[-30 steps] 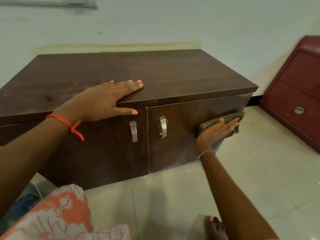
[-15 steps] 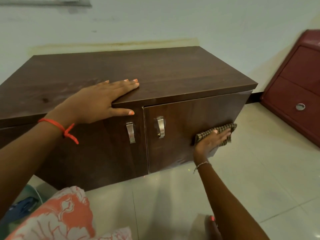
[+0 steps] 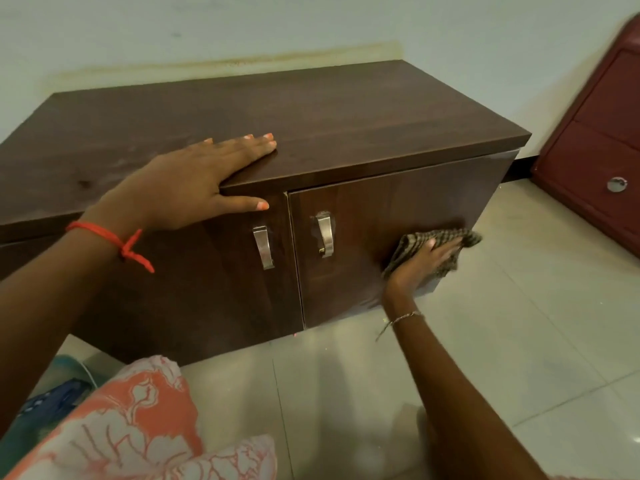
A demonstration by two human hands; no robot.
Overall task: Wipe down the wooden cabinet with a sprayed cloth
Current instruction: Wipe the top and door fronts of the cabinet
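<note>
A low dark wooden cabinet point(image 3: 346, 109) with two doors and metal handles stands against the wall. My left hand point(image 3: 201, 181) lies flat on the front edge of its top, fingers straight, thumb hanging over the left door. My right hand point(image 3: 420, 263) presses a checked brown cloth point(image 3: 467, 237) flat against the lower right part of the right door point(image 3: 381, 220), fingers stretched out over the cloth.
A dark red cabinet point(image 3: 595, 147) with a round metal knob stands at the right against the wall. Pale floor tiles point(image 3: 502, 341) spread in front. A blue and green object point(image 3: 52, 396) lies on the floor at lower left, beside my patterned clothing.
My right hand has slid the cloth down the right door, from near its upper right corner to its lower right part. The left hand has stayed on the top.
</note>
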